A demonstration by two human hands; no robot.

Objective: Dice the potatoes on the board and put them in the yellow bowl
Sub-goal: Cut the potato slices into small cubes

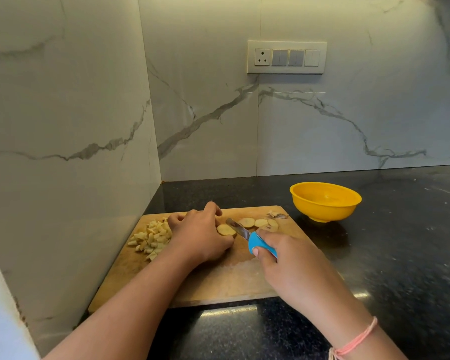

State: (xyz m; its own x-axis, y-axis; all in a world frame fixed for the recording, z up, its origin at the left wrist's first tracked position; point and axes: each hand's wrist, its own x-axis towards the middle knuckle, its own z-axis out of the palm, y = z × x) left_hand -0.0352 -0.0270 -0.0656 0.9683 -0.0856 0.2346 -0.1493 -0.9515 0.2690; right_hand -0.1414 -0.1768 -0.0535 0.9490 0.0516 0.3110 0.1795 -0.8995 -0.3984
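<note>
Two hands were at a wooden cutting board (218, 281) that lay on a black speckled surface (400, 242) in a corner of marble-patterned walls. The left hand (198, 235) had its fingers curled down over a round potato slice (226, 229) near the board's middle, pinning it between thumb and fingertips. The right hand (283, 258) gripped the blue handle of a small knife (252, 239), fingers wrapped round it, and the blade slanted up and left along that slice's right edge. Just beyond the blade, a few more slices (260, 222) lay in a row toward the board's far right corner, with scraps of peel (277, 215) beside them. Left of the left hand, a pile of diced potato (152, 239) sat on the board's far left part, right against the hand. The yellow bowl (325, 201) stood on the surface to the right of the board's far corner, apart from it and from both hands. A pink thread band (356, 341) circled the right wrist, and a switch plate (286, 57) was set in the back wall.
</note>
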